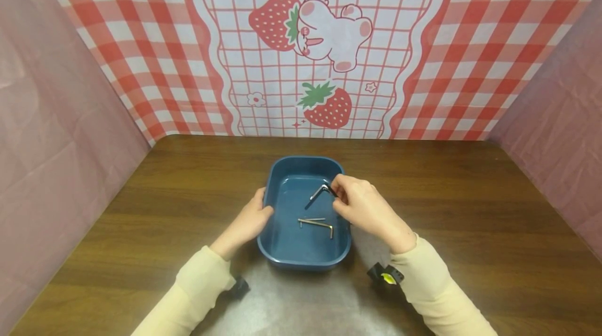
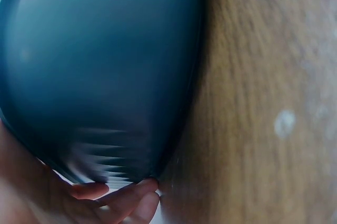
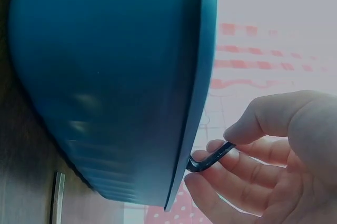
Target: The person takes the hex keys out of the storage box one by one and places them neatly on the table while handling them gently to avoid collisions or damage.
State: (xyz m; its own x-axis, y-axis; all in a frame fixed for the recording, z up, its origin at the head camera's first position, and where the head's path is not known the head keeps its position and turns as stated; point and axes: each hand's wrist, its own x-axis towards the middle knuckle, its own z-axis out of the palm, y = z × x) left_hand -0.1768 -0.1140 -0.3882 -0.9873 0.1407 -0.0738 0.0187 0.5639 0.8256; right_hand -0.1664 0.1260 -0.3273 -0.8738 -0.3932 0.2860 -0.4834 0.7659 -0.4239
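We see a deep, dark-blue, smooth-walled tray with rounded corners (image 1: 304, 264) standing on a brown wood-grain worktop (image 1: 447, 200), about midway between its left and right edges. The person's left hand (image 1: 246, 221) grips the tray's left edge, thumb at the rim. The right hand (image 1: 369, 205), near the far right corner, pinches a dark, shiny, L-shaped metal hex key (image 3: 215, 157) between thumb and fingers; its bent end reaches over the tray, and we cannot tell whether it touches the floor. Inside, towards the right edge, lie a longer brassy L-shaped key (image 1: 315, 223) and, just beside it, a smaller silvery L-shaped key (image 1: 316, 219).

The right wrist view shows part of a slim grey metal bar (image 3: 60, 197) on the worktop outside the tray. We judge the work partway along: two keys rest inside, one is not yet released, and the bar lies outside. Whether the held key is going in or coming out, we cannot tell.
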